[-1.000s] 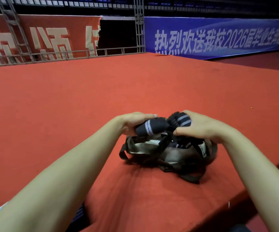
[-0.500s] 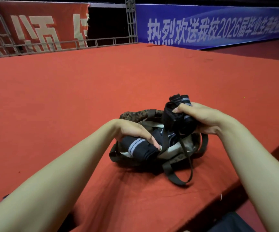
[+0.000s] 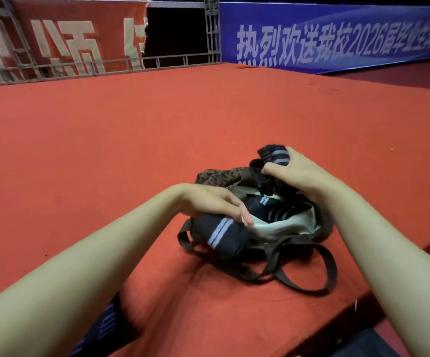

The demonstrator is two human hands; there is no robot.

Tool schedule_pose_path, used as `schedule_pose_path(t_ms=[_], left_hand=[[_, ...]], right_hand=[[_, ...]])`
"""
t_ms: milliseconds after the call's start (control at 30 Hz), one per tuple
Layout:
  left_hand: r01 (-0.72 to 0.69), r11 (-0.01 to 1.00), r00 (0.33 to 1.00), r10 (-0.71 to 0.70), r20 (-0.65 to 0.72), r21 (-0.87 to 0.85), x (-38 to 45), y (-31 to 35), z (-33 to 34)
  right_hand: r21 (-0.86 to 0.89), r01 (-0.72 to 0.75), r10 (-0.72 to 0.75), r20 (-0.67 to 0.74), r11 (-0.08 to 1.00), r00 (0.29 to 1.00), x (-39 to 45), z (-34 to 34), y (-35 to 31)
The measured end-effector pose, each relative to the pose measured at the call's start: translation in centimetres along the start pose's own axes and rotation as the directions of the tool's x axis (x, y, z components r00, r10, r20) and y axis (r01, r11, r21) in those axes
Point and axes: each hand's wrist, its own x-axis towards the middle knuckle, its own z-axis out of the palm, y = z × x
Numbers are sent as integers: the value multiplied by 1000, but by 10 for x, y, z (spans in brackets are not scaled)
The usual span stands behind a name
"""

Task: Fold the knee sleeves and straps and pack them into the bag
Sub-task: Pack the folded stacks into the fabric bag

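Red carpeted platform (image 3: 131, 140), metal truss railing (image 3: 212, 32), red banner (image 3: 67, 39), blue banner (image 3: 337, 37) behind.

Red carpet (image 3: 157, 140), black grey-striped strap (image 3: 219, 234), leopard-print bag (image 3: 216, 176), blue banner (image 3: 337, 34)
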Motion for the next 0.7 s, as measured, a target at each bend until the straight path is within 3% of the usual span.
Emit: schedule_pose_path(t_ms=[133,233,267,367,433,500,633,700], left_hand=[[138,987,930,-159,-330,-88,4,-8,-16],[145,974,845,-212,-491,-173,20,-15,-13],[150,976,825,-212,-524,-158,27,-18,-14],[251,960,757,-116,-644,122,45,-21,-22],[235,948,741,-31,-670,216,52,-15,-24],[185,946,764,33,-644,267,55,-11,-26],[158,892,821,120,-559,424,53,-17,-39],[123,901,774,175,-609,416,43,-18,-49]], right_hand=[[-196,-28,32,19,980,999,9,21,12],[-199,-8,16,37,980,999,14,32,28],[-163,2,6,44,987,999,13,34,31],[-70,31,-24,94,997,995,16,34,39],[-71,80,-68,154,994,986,17,32,39],[-194,175,-130,222,965,966,21,34,38],[-510,371,-181,384,776,906,32,54,47],[-605,405,-141,436,686,889,36,65,54]])
